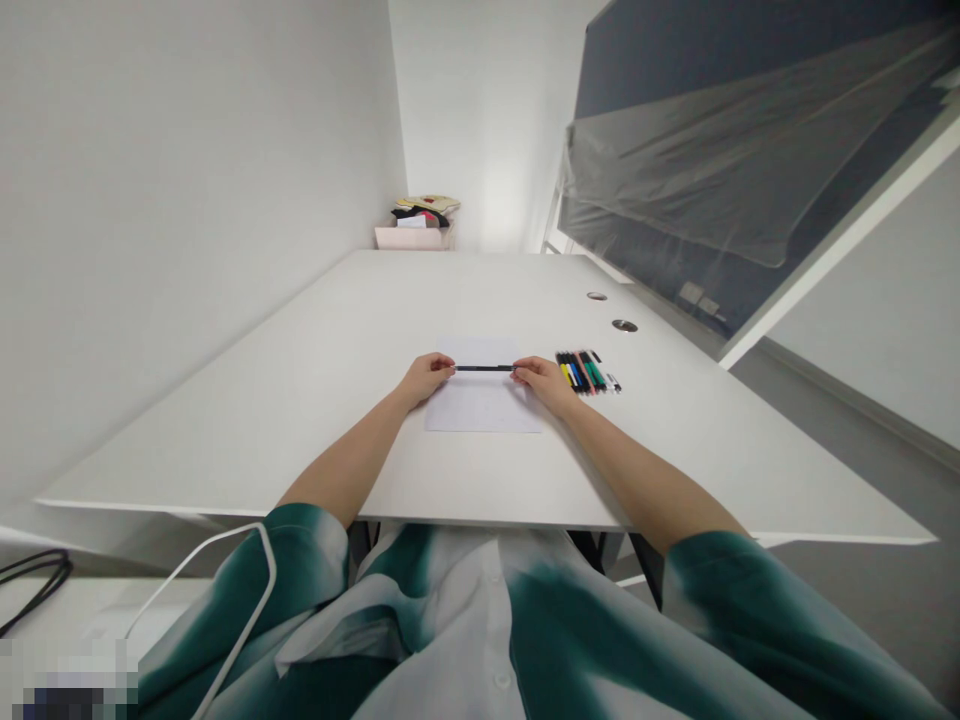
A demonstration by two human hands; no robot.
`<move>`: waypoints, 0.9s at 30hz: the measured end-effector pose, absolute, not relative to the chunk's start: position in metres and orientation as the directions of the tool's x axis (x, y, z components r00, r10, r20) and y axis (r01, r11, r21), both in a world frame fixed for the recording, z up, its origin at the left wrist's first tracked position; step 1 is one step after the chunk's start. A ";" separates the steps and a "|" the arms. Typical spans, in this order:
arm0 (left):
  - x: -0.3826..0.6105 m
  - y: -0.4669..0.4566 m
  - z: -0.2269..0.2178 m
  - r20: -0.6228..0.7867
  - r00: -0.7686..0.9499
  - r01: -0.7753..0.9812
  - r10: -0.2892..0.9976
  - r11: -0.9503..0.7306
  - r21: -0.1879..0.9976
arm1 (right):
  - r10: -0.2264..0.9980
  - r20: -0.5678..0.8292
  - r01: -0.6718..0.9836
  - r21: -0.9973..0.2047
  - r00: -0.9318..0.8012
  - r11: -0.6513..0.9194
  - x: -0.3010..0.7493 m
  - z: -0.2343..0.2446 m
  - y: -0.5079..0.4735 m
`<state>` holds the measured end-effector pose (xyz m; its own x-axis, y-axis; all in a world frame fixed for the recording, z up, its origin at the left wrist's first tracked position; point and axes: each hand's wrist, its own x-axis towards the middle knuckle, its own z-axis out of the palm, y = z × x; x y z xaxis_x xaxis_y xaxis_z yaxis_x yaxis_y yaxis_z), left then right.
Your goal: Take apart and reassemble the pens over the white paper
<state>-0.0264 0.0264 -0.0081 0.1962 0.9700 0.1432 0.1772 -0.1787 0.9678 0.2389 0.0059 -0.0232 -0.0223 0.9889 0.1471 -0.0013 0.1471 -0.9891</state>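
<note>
Nearest the camera, a loose white shirt (457,630) with dark green patches fills the bottom of the view. Its wide sleeves (292,570) reach over the front edge of a white bench (225,430), well below the fingers. A thin white cable (240,580) loops over the left sleeve, and a black cable (34,590) lies further left.

Bare forearms lead up to the left hand (426,378) and right hand (538,386), which face each other, just apart. The fingers (448,368) of both hands are closed, pinching opposite ends of a black pen (484,368) that lies level between them, held above a sheet of white paper (484,405). The paper lies under the fingers and touches the bench.

Just beyond the right hand's fingers, a bunch of colored pens (587,372) lies side by side on the bench. Farther ahead, past the fingers and to the right, are two round holes (610,311) in the bench top. Far beyond the fingers, at the bench's end, stands a pale pink box (412,237) piled with papers and cloth, beside a white wall (187,200)
</note>
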 end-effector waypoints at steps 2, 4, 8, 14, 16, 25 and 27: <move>-0.027 0.027 -0.009 0.151 0.201 0.182 0.968 -0.188 0.965 | 0.988 0.149 -0.008 -0.989 -0.027 0.149 0.239 -0.023 0.006; -0.027 0.027 -0.009 0.144 0.201 0.190 0.969 -0.183 0.965 | 0.988 0.153 -0.014 -0.988 -0.032 0.152 0.239 -0.023 0.005; -0.026 0.028 -0.010 0.131 0.192 0.193 0.973 -0.169 0.967 | 0.986 0.162 -0.012 -0.987 -0.036 0.162 0.239 -0.022 0.005; -0.027 0.028 -0.009 0.127 0.198 0.203 0.972 -0.167 0.965 | 0.986 0.159 -0.013 -0.987 -0.042 0.158 0.240 -0.022 0.004; -0.027 0.028 -0.010 0.119 0.198 0.204 0.973 -0.160 0.966 | 0.987 0.156 -0.010 -0.988 -0.048 0.155 0.240 -0.023 0.004; -0.027 0.030 -0.012 0.120 0.189 0.197 0.975 -0.157 0.968 | 0.985 0.164 -0.033 -0.986 -0.048 0.163 0.239 -0.022 0.003; -0.027 0.030 -0.012 0.115 0.190 0.196 0.975 -0.152 0.969 | 0.985 0.163 -0.033 -0.986 -0.054 0.162 0.239 -0.022 0.003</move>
